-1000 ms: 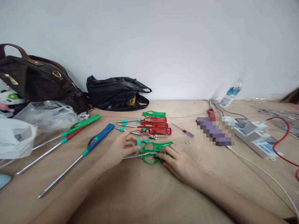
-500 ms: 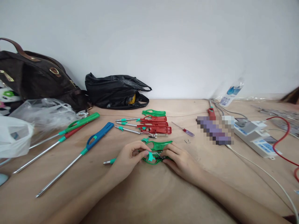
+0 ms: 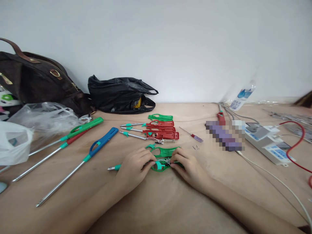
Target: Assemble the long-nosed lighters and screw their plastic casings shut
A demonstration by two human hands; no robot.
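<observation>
Pinching a teal trigger piece (image 3: 159, 165) between thumb and fingers of the left hand (image 3: 135, 165), over an open green lighter shell (image 3: 157, 170) at lower centre of the frame. Bringing the fingertips of the right hand (image 3: 191, 164) close together beside white wires (image 3: 162, 160), but hiding whether anything is being gripped. Apparently fitting or adjusting the trigger in the shell; judging by the crowded parts, calling for careful alignment without snagging the wires. Lying just beyond, at centre: another green shell half (image 3: 168, 151) and opened red lighters (image 3: 162, 135). Resting right of these: a screwdriver (image 3: 197, 138) with a purple handle. Leaning at upper right: a plastic bottle (image 3: 247, 87), showing a blue drop-like mark and dark print on the label (image 3: 244, 93), blurring too much for reading any brand.
</observation>
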